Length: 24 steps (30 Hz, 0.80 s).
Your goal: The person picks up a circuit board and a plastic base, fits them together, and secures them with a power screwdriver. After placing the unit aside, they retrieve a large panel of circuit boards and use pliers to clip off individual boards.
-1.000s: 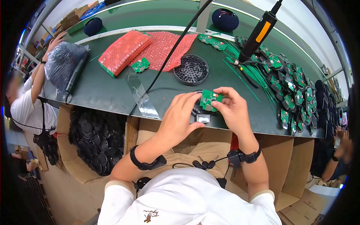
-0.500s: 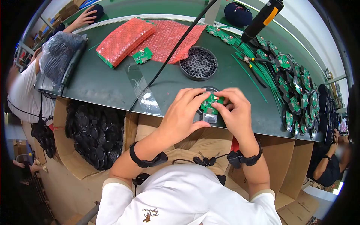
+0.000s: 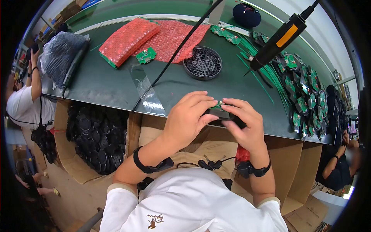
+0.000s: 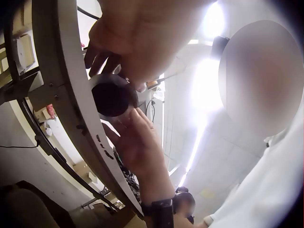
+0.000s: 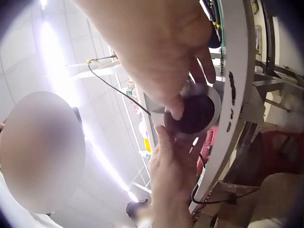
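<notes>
Just above the table's front edge, both hands hold a round black housing [image 3: 222, 113] with a green circuit board in it. It is tipped up so its dark, flat round underside [image 4: 113, 99] faces the wrist cameras. My left hand [image 3: 187, 118] grips its left side, thumb low and fingers over the top. On the other side my right hand [image 3: 247, 121] grips it, its thumb lying against the round face in the right wrist view. Only a sliver of the green board [image 3: 220, 103] shows between the fingertips in the head view.
An electric screwdriver [image 3: 276, 40] hangs over the table, right of the hands. Behind stand a round dish of black screws [image 3: 203, 63], red bubble wrap [image 3: 129, 42] and a loose circuit board [image 3: 146, 55]. Finished-looking housings [image 3: 309, 92] pile up at right; a carton of black discs [image 3: 96, 139] stands left.
The circuit board has gone down into the round housing, and both hands have tilted the housing up toward the person. The hanging screwdriver has swung about.
</notes>
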Each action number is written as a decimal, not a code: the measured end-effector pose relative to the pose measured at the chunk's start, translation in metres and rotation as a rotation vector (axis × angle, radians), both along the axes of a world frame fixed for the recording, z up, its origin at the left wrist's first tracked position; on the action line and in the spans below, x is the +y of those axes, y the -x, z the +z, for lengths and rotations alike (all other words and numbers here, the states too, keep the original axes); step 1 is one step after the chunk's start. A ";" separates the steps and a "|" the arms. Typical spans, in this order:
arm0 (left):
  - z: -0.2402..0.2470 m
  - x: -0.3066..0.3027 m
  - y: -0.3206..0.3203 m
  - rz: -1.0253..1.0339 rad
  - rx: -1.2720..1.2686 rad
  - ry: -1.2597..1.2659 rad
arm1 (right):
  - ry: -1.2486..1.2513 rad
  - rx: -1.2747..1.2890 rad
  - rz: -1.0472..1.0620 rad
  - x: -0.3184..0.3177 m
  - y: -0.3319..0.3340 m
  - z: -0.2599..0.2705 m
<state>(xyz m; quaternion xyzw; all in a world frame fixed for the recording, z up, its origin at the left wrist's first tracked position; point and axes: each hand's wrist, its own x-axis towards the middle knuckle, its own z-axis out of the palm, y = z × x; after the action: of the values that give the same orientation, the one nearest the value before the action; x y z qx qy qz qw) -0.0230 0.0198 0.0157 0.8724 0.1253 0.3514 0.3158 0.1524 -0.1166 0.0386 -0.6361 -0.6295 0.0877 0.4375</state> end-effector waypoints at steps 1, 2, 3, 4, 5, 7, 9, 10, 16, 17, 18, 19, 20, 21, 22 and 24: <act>0.002 -0.001 -0.002 -0.005 -0.037 0.039 | -0.001 0.001 -0.007 0.000 0.000 -0.006; 0.005 -0.004 -0.004 -0.012 -0.036 0.037 | -0.030 0.019 -0.055 0.001 0.000 -0.011; 0.010 -0.009 -0.006 -0.007 -0.028 0.111 | -0.060 0.036 -0.101 0.002 0.001 -0.013; 0.013 -0.012 -0.007 -0.001 -0.018 0.184 | -0.066 0.069 -0.143 0.003 0.003 -0.013; 0.011 -0.012 -0.009 -0.004 -0.016 0.181 | -0.068 0.071 -0.146 0.002 0.004 -0.014; 0.004 -0.012 -0.012 0.047 -0.048 0.131 | -0.085 0.156 -0.139 0.002 0.005 -0.016; 0.005 -0.012 -0.013 0.045 -0.061 0.125 | -0.086 0.181 -0.146 0.002 0.007 -0.015; 0.006 -0.013 -0.014 0.046 -0.077 0.119 | -0.086 0.203 -0.149 0.002 0.007 -0.014; 0.007 -0.014 -0.015 0.053 -0.093 0.106 | -0.096 0.237 -0.132 0.002 0.007 -0.017; 0.007 -0.014 -0.015 0.053 -0.091 0.106 | -0.095 0.239 -0.133 0.002 0.007 -0.018; 0.008 -0.014 -0.015 0.057 -0.087 0.096 | -0.098 0.259 -0.121 0.001 0.007 -0.018; 0.008 -0.014 -0.015 0.061 -0.084 0.085 | -0.100 0.279 -0.109 0.002 0.007 -0.019; 0.007 -0.014 -0.016 0.061 -0.082 0.085 | -0.100 0.280 -0.109 0.002 0.006 -0.019; 0.006 -0.014 -0.016 0.062 -0.094 0.068 | -0.099 0.277 -0.106 0.002 0.006 -0.019; 0.005 -0.014 -0.017 0.064 -0.106 0.051 | -0.099 0.273 -0.102 0.001 0.006 -0.019; 0.005 -0.013 -0.017 0.063 -0.106 0.049 | -0.085 0.274 -0.102 0.002 0.006 -0.017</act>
<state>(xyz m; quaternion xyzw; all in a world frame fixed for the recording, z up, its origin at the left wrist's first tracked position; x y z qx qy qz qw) -0.0055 0.0069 0.0208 0.8402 0.1443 0.4038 0.3320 0.1463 -0.1146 0.0220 -0.6303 -0.5339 0.1244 0.5497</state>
